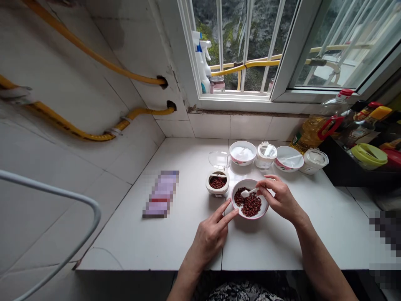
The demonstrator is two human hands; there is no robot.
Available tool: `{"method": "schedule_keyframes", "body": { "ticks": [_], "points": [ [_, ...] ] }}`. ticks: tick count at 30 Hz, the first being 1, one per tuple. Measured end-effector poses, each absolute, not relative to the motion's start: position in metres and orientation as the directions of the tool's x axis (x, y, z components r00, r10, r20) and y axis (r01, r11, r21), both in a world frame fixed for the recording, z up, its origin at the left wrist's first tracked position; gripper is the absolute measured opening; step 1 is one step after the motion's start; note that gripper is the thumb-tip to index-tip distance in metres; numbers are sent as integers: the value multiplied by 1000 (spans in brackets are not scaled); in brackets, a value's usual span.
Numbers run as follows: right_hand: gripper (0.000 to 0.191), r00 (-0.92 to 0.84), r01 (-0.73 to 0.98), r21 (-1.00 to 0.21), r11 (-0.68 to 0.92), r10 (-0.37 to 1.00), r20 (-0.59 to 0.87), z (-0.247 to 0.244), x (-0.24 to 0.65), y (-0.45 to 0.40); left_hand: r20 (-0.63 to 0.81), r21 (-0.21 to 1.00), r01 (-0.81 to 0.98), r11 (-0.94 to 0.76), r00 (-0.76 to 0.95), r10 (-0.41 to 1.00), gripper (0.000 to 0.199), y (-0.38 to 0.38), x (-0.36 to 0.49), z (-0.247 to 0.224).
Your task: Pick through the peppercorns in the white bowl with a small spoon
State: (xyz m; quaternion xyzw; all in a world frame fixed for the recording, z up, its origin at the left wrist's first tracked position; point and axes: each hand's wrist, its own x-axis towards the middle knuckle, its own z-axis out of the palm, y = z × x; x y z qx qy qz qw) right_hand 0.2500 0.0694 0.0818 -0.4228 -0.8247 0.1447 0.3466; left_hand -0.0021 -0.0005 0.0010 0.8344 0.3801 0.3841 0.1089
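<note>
Right hand (pixel 278 196): spoon (pixel 246 193) pinched between thumb and fingers, tip at red kernels (pixel 252 207) in bowl (pixel 249 183). Left hand (pixel 209 234): fingers extended, tips at bowl rim, no grasp. Bowl on counter (pixel 266 248); lid-up jar (pixel 216 192) just beside, left.

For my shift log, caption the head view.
Right hand holding a white spoon at a bowl of dark red grains, left hand at the bowl's rim, an open jar alongside.

A broad lane of desk (pixel 191 188) separates blurred purple item (pixel 161 194) from open jar (pixel 217 192); a row of white bowls and jars (pixel 266 156) blocks passage behind the grain-filled bowl (pixel 254 218).
</note>
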Motion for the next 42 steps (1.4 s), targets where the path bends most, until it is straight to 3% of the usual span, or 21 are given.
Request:
{"method": "schedule_keyframes", "body": {
  "ticks": [5, 10, 15, 21, 30, 35, 42],
  "points": [
    [20, -373, 701, -422, 576, 799, 471, 76, 247, 68, 546, 498, 535, -682, 417, 726, 60, -1, -4, 0],
    [21, -443, 593, -516, 619, 785, 432, 78, 246, 63, 540, 511, 522, -683, 424, 727, 59, -2, -5, 0],
    [23, -330, 672, -494, 552, 820, 467, 79, 252, 66, 531, 515, 522, -680, 428, 731, 58, -2, -5, 0],
    [24, -374, 693, -482, 537, 839, 396, 77, 245, 62, 539, 508, 521, -686, 429, 725, 59, -2, -5, -1],
    [22, -240, 577, -721, 385, 923, 301, 78, 243, 61, 550, 477, 537, -696, 435, 713, 58, -1, -5, -2],
    [16, -173, 358, -918, 168, 979, 112, 80, 243, 65, 556, 467, 541, -699, 436, 708, 59, -1, -6, -3],
    [12, -111, 157, -987, 12, 994, -6, 80, 241, 67, 554, 463, 546, -699, 437, 708, 56, -1, -6, -3]
  ]
}}
